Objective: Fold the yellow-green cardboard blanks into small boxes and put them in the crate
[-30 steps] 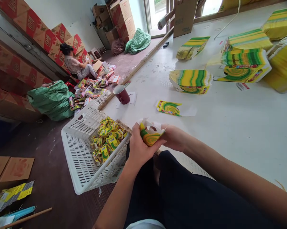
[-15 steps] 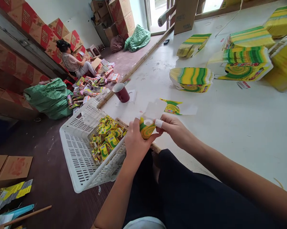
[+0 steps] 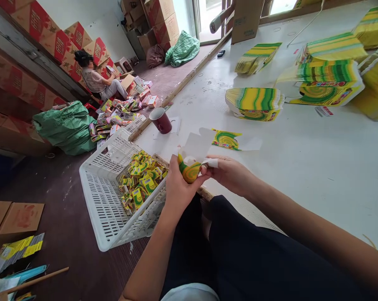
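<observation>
Between my two hands is a small yellow-and-green printed carton [image 3: 190, 172], partly folded, its pale inner side and a flap facing up. My left hand [image 3: 181, 190] wraps around its left side and underside, with the thumb at the front. The fingers of my right hand [image 3: 229, 172] pinch together at the carton's right edge; a white wrap is on one of them. Just beyond, a flat carton blank [image 3: 225, 139] of the same print lies on the white table [image 3: 302, 175]. How the carton's bottom is folded is hidden by my left hand.
Left of my knees stands a white plastic basket [image 3: 96, 209] holding many small yellow cartons [image 3: 146, 184]. A maroon mug [image 3: 161, 121] is near the table edge. Stacks of printed blanks [image 3: 254, 104] stand farther right. Across the room a person [image 3: 96, 77] sits among scattered boxes.
My right fingers have shifted along the carton's right edge, and the wrapped finger has turned. The carton has moved slightly left and tilted in my left hand.
</observation>
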Tool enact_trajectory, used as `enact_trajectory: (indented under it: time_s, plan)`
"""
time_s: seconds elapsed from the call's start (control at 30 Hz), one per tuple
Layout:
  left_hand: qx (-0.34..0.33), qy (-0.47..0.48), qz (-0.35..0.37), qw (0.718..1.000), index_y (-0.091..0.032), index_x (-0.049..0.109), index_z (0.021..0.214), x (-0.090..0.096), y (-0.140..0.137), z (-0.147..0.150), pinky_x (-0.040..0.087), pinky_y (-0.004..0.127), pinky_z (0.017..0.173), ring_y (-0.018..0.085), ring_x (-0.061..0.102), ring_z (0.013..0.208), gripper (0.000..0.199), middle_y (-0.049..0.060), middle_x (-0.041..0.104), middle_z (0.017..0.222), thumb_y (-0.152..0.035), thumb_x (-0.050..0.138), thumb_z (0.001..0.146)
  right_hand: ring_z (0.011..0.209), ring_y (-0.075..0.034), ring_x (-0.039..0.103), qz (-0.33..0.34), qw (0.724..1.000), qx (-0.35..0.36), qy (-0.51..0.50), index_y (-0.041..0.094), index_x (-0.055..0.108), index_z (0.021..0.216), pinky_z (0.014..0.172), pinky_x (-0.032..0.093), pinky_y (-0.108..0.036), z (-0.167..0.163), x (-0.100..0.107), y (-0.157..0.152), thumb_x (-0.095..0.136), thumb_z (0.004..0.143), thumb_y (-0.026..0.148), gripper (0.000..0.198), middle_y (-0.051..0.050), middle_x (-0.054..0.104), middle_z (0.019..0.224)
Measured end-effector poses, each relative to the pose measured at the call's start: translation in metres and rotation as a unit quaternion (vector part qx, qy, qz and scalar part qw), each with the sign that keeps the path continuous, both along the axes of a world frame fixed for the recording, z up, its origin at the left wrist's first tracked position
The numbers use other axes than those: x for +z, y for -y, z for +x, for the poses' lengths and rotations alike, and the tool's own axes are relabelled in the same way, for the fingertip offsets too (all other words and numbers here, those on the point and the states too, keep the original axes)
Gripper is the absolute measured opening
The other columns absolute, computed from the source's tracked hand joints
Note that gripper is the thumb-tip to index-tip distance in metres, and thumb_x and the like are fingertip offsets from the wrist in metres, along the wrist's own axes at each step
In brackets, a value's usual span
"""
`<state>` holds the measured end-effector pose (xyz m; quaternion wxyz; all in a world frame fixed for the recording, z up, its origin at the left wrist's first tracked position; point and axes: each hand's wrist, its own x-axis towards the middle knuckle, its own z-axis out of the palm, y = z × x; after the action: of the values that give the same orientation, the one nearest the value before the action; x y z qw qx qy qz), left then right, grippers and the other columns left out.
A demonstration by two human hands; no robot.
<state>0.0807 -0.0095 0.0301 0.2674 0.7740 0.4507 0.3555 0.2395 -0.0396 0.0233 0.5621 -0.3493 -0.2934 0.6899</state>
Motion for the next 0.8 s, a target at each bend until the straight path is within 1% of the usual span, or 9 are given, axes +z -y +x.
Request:
enact_trajectory:
  time_s: [0.07, 0.13, 0.23, 0.3, 0.4, 0.47, 0.53, 0.67, 0.8]
  plan:
    - [-0.012, 0.023, -0.009, 1.0, -0.022, 0.033, 0.141, 0.0, 0.0, 0.001, 0.048, 0.041, 0.099, 0.031, 0.059, 0.12, 0.09, 0.016, 0.058, 0.13, -0.05, 0.082, 0.07, 0.067, -0.015, 0.056, 0.02, 1.0, 0.001, 0.009, 0.02, 0.06, 0.069, 0.073, 0.048, -0.032, 0.001, 0.0, 0.0, 0.067, 0.076, 0.038, 0.02, -0.001, 0.06, 0.069]
    - [-0.019, 0.029, -0.006, 0.999, -0.023, 0.031, 0.143, 0.0, 0.0, 0.002, 0.045, 0.043, 0.104, 0.032, 0.053, 0.129, 0.091, 0.017, 0.054, 0.137, -0.048, 0.081, 0.071, 0.064, -0.014, 0.053, 0.041, 0.998, -0.005, 0.036, 0.021, 0.059, 0.071, 0.069, 0.046, -0.03, 0.003, 0.0, 0.001, 0.07, 0.077, 0.051, 0.033, 0.0, 0.058, 0.068]
    - [-0.023, 0.017, -0.006, 1.0, -0.023, 0.031, 0.143, -0.001, 0.002, 0.004, 0.043, 0.045, 0.107, 0.033, 0.05, 0.134, 0.09, 0.018, 0.051, 0.141, -0.043, 0.082, 0.071, 0.062, -0.013, 0.049, 0.085, 0.988, -0.028, 0.123, 0.02, 0.059, 0.072, 0.064, 0.044, -0.029, 0.003, 0.002, 0.002, 0.067, 0.076, 0.066, 0.046, 0.002, 0.054, 0.065]
    - [-0.019, 0.007, -0.01, 1.0, -0.024, 0.031, 0.143, -0.001, 0.004, 0.005, 0.045, 0.045, 0.105, 0.032, 0.052, 0.132, 0.09, 0.017, 0.053, 0.14, -0.039, 0.083, 0.07, 0.064, -0.014, 0.051, 0.122, 0.973, -0.049, 0.191, 0.02, 0.059, 0.073, 0.064, 0.044, -0.029, 0.003, 0.006, 0.004, 0.061, 0.081, 0.066, 0.047, 0.002, 0.054, 0.066]
    - [-0.012, -0.006, -0.009, 1.0, -0.025, 0.033, 0.141, -0.001, 0.005, 0.005, 0.047, 0.045, 0.104, 0.032, 0.054, 0.129, 0.09, 0.015, 0.055, 0.139, -0.035, 0.085, 0.068, 0.066, -0.014, 0.054, 0.152, 0.953, -0.09, 0.247, 0.021, 0.058, 0.076, 0.065, 0.047, -0.029, 0.003, 0.011, 0.004, 0.06, 0.086, 0.05, 0.031, 0.001, 0.057, 0.07]
    - [-0.012, -0.012, -0.005, 1.0, -0.025, 0.034, 0.139, -0.002, 0.007, 0.005, 0.047, 0.045, 0.103, 0.032, 0.056, 0.127, 0.088, 0.015, 0.056, 0.137, -0.035, 0.085, 0.068, 0.069, -0.015, 0.055, 0.143, 0.953, -0.108, 0.244, 0.021, 0.059, 0.081, 0.064, 0.048, -0.029, 0.004, 0.013, 0.005, 0.062, 0.081, 0.036, 0.016, 0.001, 0.06, 0.075]
    - [-0.014, -0.016, 0.004, 1.0, -0.025, 0.035, 0.137, -0.003, 0.008, 0.004, 0.049, 0.044, 0.101, 0.032, 0.058, 0.124, 0.085, 0.014, 0.057, 0.135, -0.036, 0.084, 0.069, 0.072, -0.015, 0.057, 0.117, 0.963, -0.107, 0.219, 0.021, 0.059, 0.082, 0.066, 0.049, -0.03, 0.006, 0.013, 0.004, 0.063, 0.074, 0.03, 0.012, 0.0, 0.063, 0.079]
    - [-0.03, -0.026, 0.016, 0.999, -0.023, 0.034, 0.136, -0.005, 0.011, 0.004, 0.05, 0.042, 0.097, 0.029, 0.063, 0.115, 0.083, 0.013, 0.058, 0.13, -0.035, 0.083, 0.07, 0.073, -0.017, 0.059, 0.019, 0.987, -0.074, 0.143, 0.021, 0.056, 0.073, 0.068, 0.049, -0.032, 0.008, 0.006, 0.002, 0.067, 0.065, 0.033, 0.019, 0.0, 0.062, 0.077]
    - [-0.049, -0.033, 0.002, 0.998, -0.023, 0.03, 0.139, -0.005, 0.012, 0.004, 0.05, 0.042, 0.098, 0.031, 0.06, 0.12, 0.086, 0.013, 0.057, 0.13, -0.031, 0.082, 0.071, 0.068, -0.015, 0.057, -0.044, 0.991, -0.058, 0.115, 0.02, 0.054, 0.068, 0.066, 0.047, -0.031, 0.005, 0.002, 0.001, 0.072, 0.062, 0.036, 0.025, 0.0, 0.059, 0.07]
